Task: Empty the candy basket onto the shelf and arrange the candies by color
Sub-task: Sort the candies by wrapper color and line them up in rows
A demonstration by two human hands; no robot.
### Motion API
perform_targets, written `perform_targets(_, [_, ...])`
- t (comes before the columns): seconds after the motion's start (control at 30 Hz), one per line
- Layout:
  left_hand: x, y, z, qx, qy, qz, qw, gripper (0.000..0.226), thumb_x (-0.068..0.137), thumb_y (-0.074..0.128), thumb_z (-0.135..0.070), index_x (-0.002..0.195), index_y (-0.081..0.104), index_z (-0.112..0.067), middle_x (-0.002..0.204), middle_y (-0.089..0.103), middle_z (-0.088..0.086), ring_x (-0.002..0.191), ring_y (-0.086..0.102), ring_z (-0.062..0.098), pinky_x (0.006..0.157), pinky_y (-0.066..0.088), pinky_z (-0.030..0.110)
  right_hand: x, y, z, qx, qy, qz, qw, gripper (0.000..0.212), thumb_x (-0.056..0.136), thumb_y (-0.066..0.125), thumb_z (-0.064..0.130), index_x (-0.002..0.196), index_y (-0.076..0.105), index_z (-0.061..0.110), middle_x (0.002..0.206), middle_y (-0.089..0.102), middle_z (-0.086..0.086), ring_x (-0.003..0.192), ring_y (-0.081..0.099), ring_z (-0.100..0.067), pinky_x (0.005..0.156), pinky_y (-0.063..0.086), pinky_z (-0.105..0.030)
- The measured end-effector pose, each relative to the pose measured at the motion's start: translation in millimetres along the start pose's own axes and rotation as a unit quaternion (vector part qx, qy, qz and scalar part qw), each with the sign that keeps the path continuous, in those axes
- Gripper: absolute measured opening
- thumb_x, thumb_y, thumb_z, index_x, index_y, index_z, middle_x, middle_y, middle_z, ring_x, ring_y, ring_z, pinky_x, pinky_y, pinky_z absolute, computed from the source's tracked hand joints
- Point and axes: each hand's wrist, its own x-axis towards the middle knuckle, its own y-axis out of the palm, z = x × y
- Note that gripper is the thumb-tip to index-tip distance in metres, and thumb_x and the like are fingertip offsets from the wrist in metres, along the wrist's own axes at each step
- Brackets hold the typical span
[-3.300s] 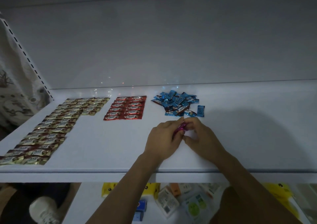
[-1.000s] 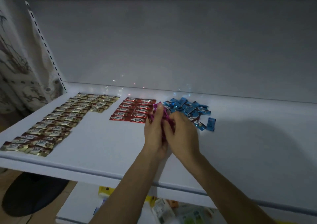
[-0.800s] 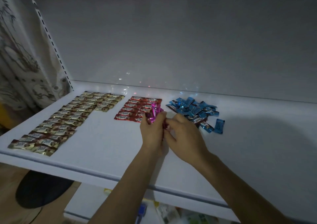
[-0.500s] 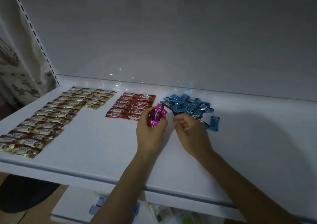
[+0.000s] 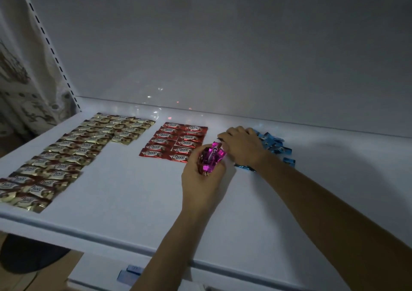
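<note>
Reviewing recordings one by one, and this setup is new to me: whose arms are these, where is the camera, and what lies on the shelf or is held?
No machine here: a person's bare hands, filmed by one head-worn camera looking forward and down. On the shelf lie gold candies in rows at left, red candies in two columns beside them, then a loose pile of blue candies. The left hand grips a bunch of pink candies. The right hand rests on the blue pile; whether it holds one is hidden.
</note>
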Motion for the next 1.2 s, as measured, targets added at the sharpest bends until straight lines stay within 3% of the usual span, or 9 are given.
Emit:
perform_targets(0.1, [-0.2, 4.0, -5.8, -0.014, -0.013, 0.013, 1.000, 0.030, 0.087, 0.068, -0.013, 0.103, 0.058, -0.037, 0.091, 0.064, -0.004, 0.077, 0.062, 0.014, 0.061, 0.052, 0.026, -17.1, 5.8, -12.1, -0.001, 0.020, -0.024, 0.999, 0.039, 0.101, 0.025, 0.036, 0.133, 0.044, 0.026, 0.135, 0.048, 0.000, 0.122, 0.043, -0.022, 0.100, 0.031, -0.041])
perform_targets(0.27, [-0.6, 24.3, -19.1, -0.034, -0.026, 0.034, 0.999, 0.031, 0.088, 0.066, -0.011, 0.096, 0.056, -0.039, 0.085, 0.063, -0.006, 0.070, 0.060, 0.010, 0.052, 0.047, 0.016, -47.1, 10.3, -33.8, 0.004, 0.044, -0.034, 0.998, 0.038, 0.101, 0.026, 0.040, 0.130, 0.048, 0.031, 0.134, 0.049, 0.007, 0.123, 0.044, -0.019, 0.102, 0.027, -0.037])
perform_targets(0.43, [-11.8, 42.0, -21.7, -0.043, -0.048, 0.051, 0.997, 0.025, 0.089, 0.066, -0.014, 0.099, 0.057, -0.035, 0.086, 0.064, -0.002, 0.067, 0.061, 0.008, 0.049, 0.044, 0.014, -71.0, 10.1, -50.7, -0.016, 0.057, -0.059, 0.996, 0.067, 0.090, 0.001, 0.046, 0.122, 0.056, 0.027, 0.127, 0.056, 0.003, 0.117, 0.049, -0.020, 0.096, 0.032, -0.036])
perform_targets(0.53, [-14.4, 41.9, -13.5, -0.018, -0.029, 0.053, 0.998, 0.026, 0.088, 0.067, -0.015, 0.099, 0.058, -0.037, 0.085, 0.065, -0.007, 0.073, 0.063, 0.014, 0.056, 0.047, 0.021, -63.9, 6.0, -47.5, -0.006, 0.034, -0.015, 0.999, 0.047, 0.098, 0.019, 0.039, 0.138, 0.040, 0.027, 0.150, 0.034, 0.001, 0.138, 0.028, -0.019, 0.111, 0.021, -0.039])
perform_targets(0.6, [-14.5, 41.4, -8.5, -0.002, -0.024, 0.059, 0.998, 0.027, 0.087, 0.068, -0.016, 0.101, 0.059, -0.037, 0.087, 0.065, -0.008, 0.077, 0.065, 0.017, 0.062, 0.049, 0.028, -56.3, 0.0, -45.4, 0.011, 0.030, 0.008, 0.999, 0.047, 0.098, 0.033, 0.035, 0.145, 0.030, 0.027, 0.154, 0.027, 0.001, 0.142, 0.021, -0.018, 0.114, 0.015, -0.040])
perform_targets(0.8, [-9.8, 38.9, -1.8, 0.012, -0.010, 0.054, 0.998, 0.032, 0.086, 0.069, -0.014, 0.102, 0.059, -0.040, 0.088, 0.066, -0.017, 0.081, 0.064, 0.008, 0.080, 0.058, 0.041, -32.4, -0.7, -38.4, 0.015, 0.022, 0.029, 0.999, 0.052, 0.100, 0.028, 0.039, 0.149, 0.023, 0.023, 0.153, 0.029, -0.002, 0.138, 0.029, -0.021, 0.112, 0.020, -0.042])
perform_targets(0.9, [-9.2, 38.7, -1.2, 0.009, -0.010, 0.055, 0.998, 0.030, 0.086, 0.069, -0.016, 0.102, 0.058, -0.039, 0.088, 0.066, -0.013, 0.081, 0.064, 0.012, 0.075, 0.056, 0.037, -36.8, 3.0, -40.3, 0.006, 0.032, 0.039, 0.999, 0.052, 0.100, 0.024, 0.041, 0.148, 0.024, 0.022, 0.153, 0.030, -0.003, 0.136, 0.031, -0.024, 0.111, 0.022, -0.042])
perform_targets(1.07, [-13.2, 37.6, -5.6, 0.011, -0.017, 0.060, 0.998, 0.029, 0.086, 0.069, -0.015, 0.102, 0.058, -0.038, 0.088, 0.065, -0.005, 0.077, 0.063, 0.016, 0.067, 0.054, 0.034, -52.2, 11.8, -55.4, 0.017, 0.060, -0.005, 0.998, 0.046, 0.100, 0.026, 0.042, 0.139, 0.040, 0.021, 0.143, 0.043, 0.000, 0.125, 0.043, -0.022, 0.101, 0.030, -0.039])
perform_targets(1.2, [-15.8, 35.1, -10.9, -0.012, -0.038, 0.060, 0.997, 0.025, 0.089, 0.066, -0.014, 0.106, 0.059, -0.030, 0.087, 0.065, 0.000, 0.070, 0.062, 0.014, 0.052, 0.046, 0.018, -66.1, 20.3, -71.7, 0.014, 0.073, -0.056, 0.996, 0.047, 0.099, 0.027, 0.044, 0.134, 0.049, 0.021, 0.138, 0.050, 0.000, 0.121, 0.047, -0.023, 0.096, 0.031, -0.037])
